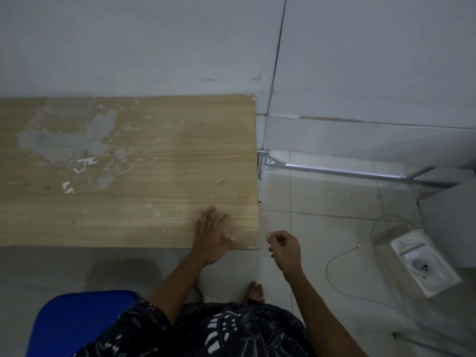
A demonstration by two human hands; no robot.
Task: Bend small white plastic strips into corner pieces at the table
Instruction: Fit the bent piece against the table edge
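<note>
Head view of the work area at the right end of a worn wooden surface (154, 155) set against a pale wall. The left hand (212, 237) lies flat on the near right corner of the surface, palm down and fingers spread, its grip open and holding nothing. The right hand (284, 249) hangs just off the right edge of the surface, over the tiled floor, with fingers loosely curled; a small pale speck shows at the fingertips, but whether this grip pinches a strip or is empty cannot be told. The task's pieces, a few small white plastic strips (85, 164), lie well apart from both hands on the left part of the surface, beside patches where the veneer is worn to grey; a second small cluster (67, 188) sits just nearer the front edge. Some of these appear angled, as bent corner pieces would be, yet they are too small to sort bent from flat. Judged from this layout, neither hand is working a strip, so bending is not in hand now, and how many pieces are done or left is uncertain. A blue seat (77, 320) stands at lower left; a white box (422, 264) with a cable lies on the floor at right.
</note>
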